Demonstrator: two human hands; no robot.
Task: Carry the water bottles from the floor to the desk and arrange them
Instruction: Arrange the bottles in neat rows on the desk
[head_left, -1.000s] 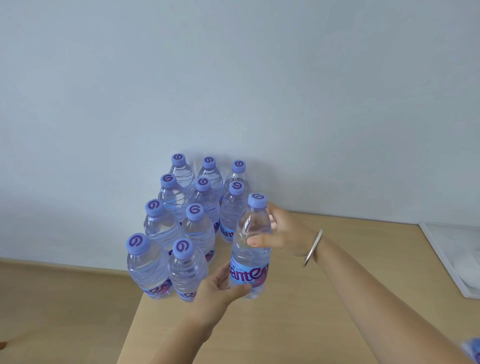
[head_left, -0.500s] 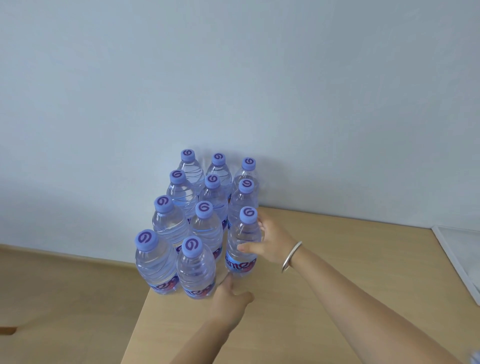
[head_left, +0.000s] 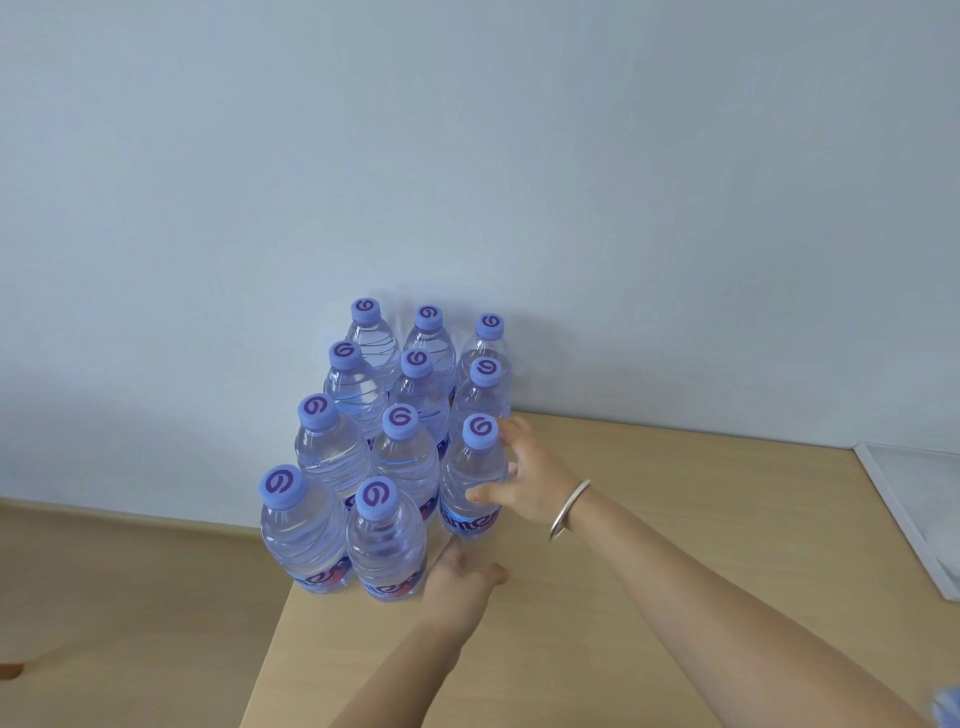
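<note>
Seating the bottle (head_left: 474, 480) in the third column, your right-hand fingers (head_left: 488, 497) clamp its side while the left hand (head_left: 457, 582), curled loosely, touches near its base; it stands on the table (head_left: 649, 597) among the group — release comes next

Eleven water bottles (head_left: 385, 540) with purple caps, two hands (head_left: 530, 480), one bracelet (head_left: 569, 510), one desk (head_left: 649, 597).
</note>
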